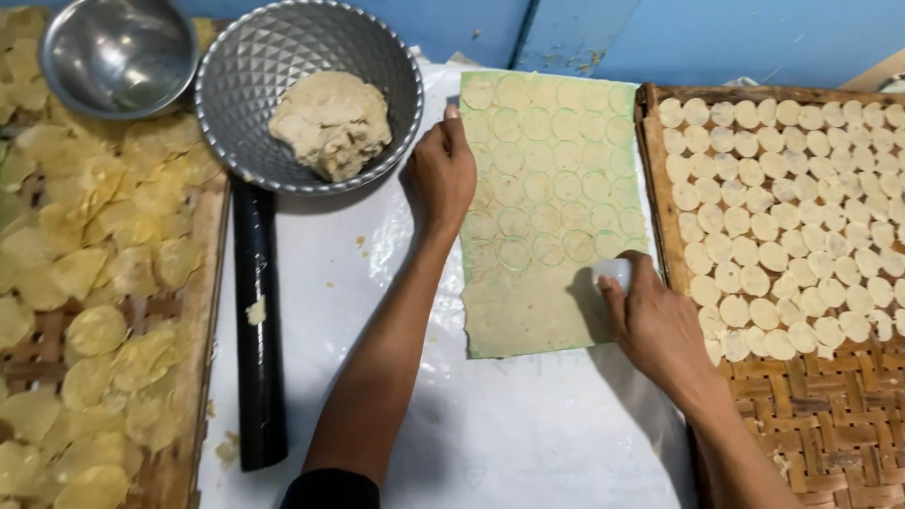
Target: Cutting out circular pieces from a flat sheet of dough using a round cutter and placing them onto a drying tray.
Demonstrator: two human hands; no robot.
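Observation:
A thin rolled sheet of pale dough [528, 302] lies on a green mat over white plastic. Most of it is stamped with rows of circles. My left hand [441, 174] rests flat on the sheet's left edge, fingers together, holding nothing. My right hand [655, 325] grips a small white round cutter [613, 273] and presses it on the sheet's lower right, just below the stamped rows.
A woven bamboo tray [830, 415] at the right carries rows of cut dough rounds [792, 217]. A grey bowl [236, 75] with a dough lump [330, 123] stands at the top. A black rolling pin [256, 320], an empty metal bowl [113, 52] and a tray of yellow rounds [94, 283] lie left.

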